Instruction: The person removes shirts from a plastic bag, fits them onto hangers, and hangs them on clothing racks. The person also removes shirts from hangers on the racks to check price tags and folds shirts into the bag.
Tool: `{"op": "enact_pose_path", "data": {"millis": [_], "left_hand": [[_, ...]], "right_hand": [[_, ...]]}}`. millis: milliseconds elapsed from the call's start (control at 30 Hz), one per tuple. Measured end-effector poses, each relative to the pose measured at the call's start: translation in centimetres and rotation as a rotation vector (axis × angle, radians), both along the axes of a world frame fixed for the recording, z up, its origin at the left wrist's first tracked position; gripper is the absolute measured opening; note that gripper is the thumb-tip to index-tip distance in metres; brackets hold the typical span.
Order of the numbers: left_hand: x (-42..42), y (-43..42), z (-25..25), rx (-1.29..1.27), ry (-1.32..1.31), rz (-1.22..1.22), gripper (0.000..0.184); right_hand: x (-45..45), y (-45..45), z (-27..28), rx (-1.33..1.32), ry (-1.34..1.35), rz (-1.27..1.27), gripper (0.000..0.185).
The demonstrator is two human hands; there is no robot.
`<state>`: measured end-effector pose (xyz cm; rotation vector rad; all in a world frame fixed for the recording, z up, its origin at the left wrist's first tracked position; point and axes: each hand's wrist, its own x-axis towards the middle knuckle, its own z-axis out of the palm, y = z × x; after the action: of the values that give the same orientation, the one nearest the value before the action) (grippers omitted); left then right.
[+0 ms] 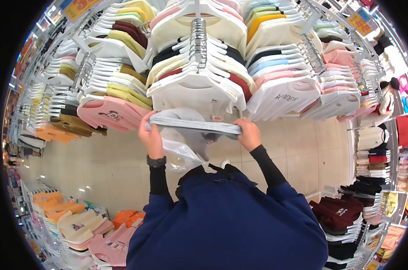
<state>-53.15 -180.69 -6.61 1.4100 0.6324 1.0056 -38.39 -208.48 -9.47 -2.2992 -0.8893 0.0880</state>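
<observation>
The left hand (152, 138) and right hand (249, 135) are clamped on opposite ends of the garment (195, 124); an even, level pull should make its edge straight.

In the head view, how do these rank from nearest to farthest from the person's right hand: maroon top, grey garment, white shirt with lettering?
From the right hand:
1. Grey garment: in its grasp.
2. White shirt with lettering: hanging ahead, rightward.
3. Maroon top: lower right.
</observation>
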Motion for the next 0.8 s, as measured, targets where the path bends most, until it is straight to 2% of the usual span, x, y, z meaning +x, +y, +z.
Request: {"op": "enact_pose_path", "data": {"millis": [100,133,233,300,333,433,467,567,600,700,733,800], "left_hand": [[-1.3,1.6,1.3,-0.346,0.09,-0.187,0.014],[-1.6,2.1,1.7,-0.447,0.112,-0.255,0.014],[-1.0,2.7,0.3,0.039,0.224,-0.246,0.016],[-1.1,3.8,0.2,0.137,0.224,-0.188,0.014],[-1.2,4.0,0.6,0.184,0.227,-0.158,0.013],[-1.0,4.0,1.9,0.057,0.159,-0.083,0.01],[-0.8,3.9,1.8,0.061,0.165,-0.082,0.009],[-0.2,2.8,0.7,0.088,0.208,-0.099,0.009],[0.0,2.1,0.3,0.107,0.236,-0.117,0.01],[0.2,0.5,-1.5,0.18,0.26,-0.131,0.01],[0.0,0.1,-1.8,0.206,0.259,-0.13,0.011],[-0.6,-0.2,-1.9,0.211,0.282,-0.121,0.011]], "right_hand": [[0.6,0.7,2.4,0.103,0.043,0.088,0.038],[1.0,1.0,2.5,0.191,0.133,0.132,0.037],[2.3,2.1,3.0,0.393,0.357,0.221,0.037],[3.4,2.4,3.7,0.442,0.443,0.223,0.038],[3.8,2.8,4.3,0.409,0.402,0.198,0.036],[3.9,4.3,6.1,0.208,0.31,0.321,0.033],[4.5,4.9,5.8,0.068,0.296,0.474,0.027],[5.6,7.4,5.2,0.176,0.326,0.563,0.03],[6.6,9.0,4.3,0.266,0.041,0.406,0.037],[9.1,12.9,2.2,0.474,-0.12,0.076,0.036],[9.3,13.9,1.8,0.522,-0.134,0.059,0.034],[9.6,14.8,1.0,0.455,-0.246,0.019,0.033]]}}
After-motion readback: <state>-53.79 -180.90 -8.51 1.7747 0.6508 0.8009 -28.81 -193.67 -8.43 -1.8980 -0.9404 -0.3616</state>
